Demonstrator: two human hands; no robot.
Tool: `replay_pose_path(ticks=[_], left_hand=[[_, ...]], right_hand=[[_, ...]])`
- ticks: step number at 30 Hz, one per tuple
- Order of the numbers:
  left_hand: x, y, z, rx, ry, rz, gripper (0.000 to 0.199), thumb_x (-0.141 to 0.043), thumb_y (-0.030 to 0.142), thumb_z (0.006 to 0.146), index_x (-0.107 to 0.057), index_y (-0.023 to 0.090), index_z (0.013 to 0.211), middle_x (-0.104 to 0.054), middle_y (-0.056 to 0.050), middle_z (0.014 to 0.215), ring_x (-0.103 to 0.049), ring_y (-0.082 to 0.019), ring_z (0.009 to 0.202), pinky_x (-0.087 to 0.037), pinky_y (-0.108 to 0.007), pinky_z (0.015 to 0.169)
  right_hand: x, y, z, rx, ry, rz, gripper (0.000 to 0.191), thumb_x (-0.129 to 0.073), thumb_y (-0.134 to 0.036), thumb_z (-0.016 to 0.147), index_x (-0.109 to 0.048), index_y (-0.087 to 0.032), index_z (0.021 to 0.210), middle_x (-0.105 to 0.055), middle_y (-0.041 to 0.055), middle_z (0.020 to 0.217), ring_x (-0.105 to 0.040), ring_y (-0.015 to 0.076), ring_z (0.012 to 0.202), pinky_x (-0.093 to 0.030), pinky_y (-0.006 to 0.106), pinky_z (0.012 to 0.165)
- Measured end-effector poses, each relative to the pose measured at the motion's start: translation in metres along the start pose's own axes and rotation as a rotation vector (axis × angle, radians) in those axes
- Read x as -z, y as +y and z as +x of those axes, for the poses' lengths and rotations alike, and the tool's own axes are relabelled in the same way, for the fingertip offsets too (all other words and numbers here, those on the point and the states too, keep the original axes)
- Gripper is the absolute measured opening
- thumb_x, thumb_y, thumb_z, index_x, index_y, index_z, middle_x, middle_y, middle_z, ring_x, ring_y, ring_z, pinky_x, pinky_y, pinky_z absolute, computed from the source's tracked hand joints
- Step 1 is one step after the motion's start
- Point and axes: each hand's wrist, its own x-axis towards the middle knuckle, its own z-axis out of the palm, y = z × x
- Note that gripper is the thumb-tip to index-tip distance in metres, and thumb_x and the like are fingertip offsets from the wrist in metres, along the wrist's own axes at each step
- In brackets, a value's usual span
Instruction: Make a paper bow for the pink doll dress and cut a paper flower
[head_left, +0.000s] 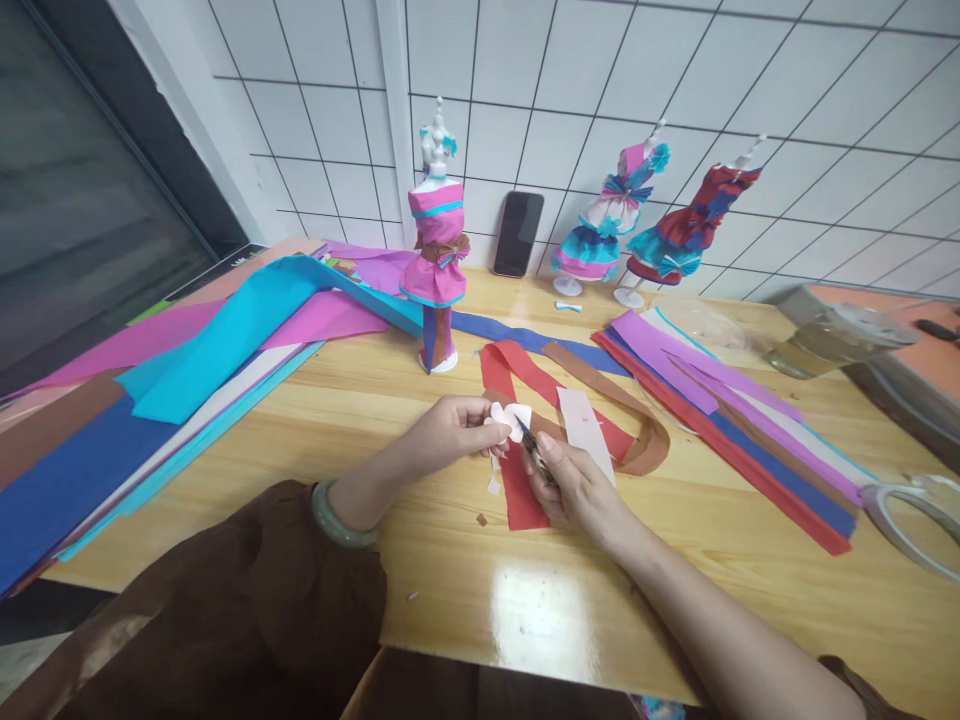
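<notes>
Between the thumb and fingers of my left hand (pixel 459 436) is a small white paper flower (pixel 507 416), its petals partly cut out. My right hand (pixel 574 480) grips a pair of small scissors (pixel 529 440), with the dark blades at the flower's right edge. Beneath both hands lie a red crepe paper strip (pixel 523 492) and a curled brown strip (pixel 651 447). A pale pink strip (pixel 585 428) rests just beyond my right hand. White scraps (pixel 493 484) hang or lie below my left hand. The scissor handles are mostly hidden by my fingers.
A dress form in pink paper (pixel 437 262) stands ahead; two more dress forms (pixel 604 225) (pixel 694 225) stand at the tiled wall. A phone (pixel 518 234) leans there. Coloured paper strips (pixel 247 320) cover the left; more strips (pixel 739 430), a cup (pixel 832 340) and a tape roll (pixel 911 515) are right.
</notes>
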Motion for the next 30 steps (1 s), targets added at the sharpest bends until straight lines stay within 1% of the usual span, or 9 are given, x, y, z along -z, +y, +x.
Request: replay_pose_path(ticks=[15, 24, 30], left_hand=[[0.0002, 0.0008, 0.0010, -0.021, 0.019, -0.009, 0.023, -0.059, 0.035, 0.074, -0.062, 0.012, 0.076, -0.059, -0.003, 0.067, -0.053, -0.010, 0.063, -0.040, -0.021, 0.058], [0.0009, 0.0003, 0.0009, -0.012, 0.032, -0.010, 0.023, -0.060, 0.034, 0.073, -0.063, 0.011, 0.076, -0.060, -0.004, 0.067, -0.054, -0.010, 0.063, -0.041, -0.021, 0.059], [0.0015, 0.0003, 0.0006, -0.016, 0.040, 0.015, 0.024, -0.059, 0.035, 0.073, -0.063, 0.011, 0.077, -0.060, -0.004, 0.067, -0.053, -0.010, 0.063, -0.041, -0.021, 0.059]], right_hand=[[-0.0006, -0.0008, 0.0002, 0.001, 0.002, -0.017, 0.043, -0.032, -0.057, 0.085, -0.041, -0.019, 0.069, -0.027, -0.0086, 0.044, -0.023, 0.0059, 0.036, -0.019, 0.019, 0.035], [-0.0002, 0.0002, 0.0005, 0.004, 0.000, -0.021, 0.042, -0.031, -0.056, 0.086, -0.041, -0.019, 0.068, -0.028, -0.0086, 0.044, -0.024, 0.0061, 0.036, -0.019, 0.019, 0.036], [0.0001, 0.0004, 0.0009, 0.009, 0.014, -0.047, 0.044, -0.032, -0.057, 0.084, -0.041, -0.019, 0.065, -0.028, -0.0080, 0.044, -0.024, 0.0069, 0.037, -0.019, 0.020, 0.036]])
